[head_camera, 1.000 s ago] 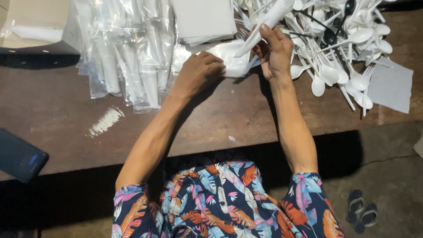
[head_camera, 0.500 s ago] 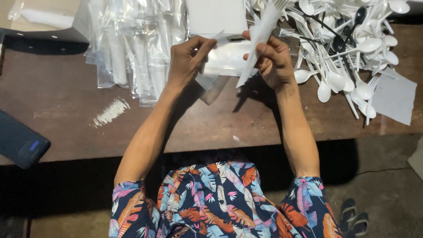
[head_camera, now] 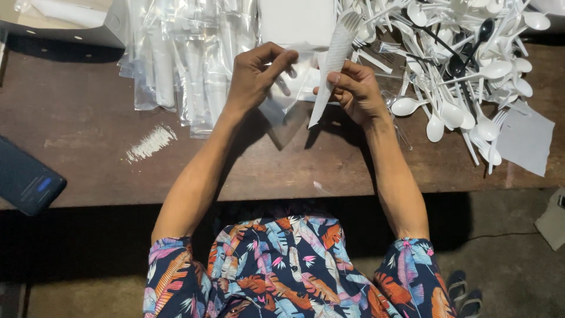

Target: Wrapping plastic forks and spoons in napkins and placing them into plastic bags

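Note:
My left hand (head_camera: 254, 75) pinches the top edge of a clear plastic sleeve (head_camera: 281, 112) that hangs open above the brown wooden table (head_camera: 106, 176). My right hand (head_camera: 355, 89) grips a rolled white napkin with a plastic fork (head_camera: 331, 65) sticking out of its top, held upright and slightly tilted beside the sleeve. The two hands are close together, a little above the table.
A heap of white plastic spoons and forks (head_camera: 465, 65) lies at the right, with a black spoon (head_camera: 471, 47) among them. Clear packed sleeves (head_camera: 176, 53) are piled at the left. A stack of white napkins (head_camera: 297, 20), a cardboard box (head_camera: 59, 20), a dark phone (head_camera: 26, 176) and a white sheet (head_camera: 524, 138) also lie here.
Both hands rose from the pile on the table. My left hand lifted a clear sleeve and my right hand brought the napkin-wrapped fork upright next to it.

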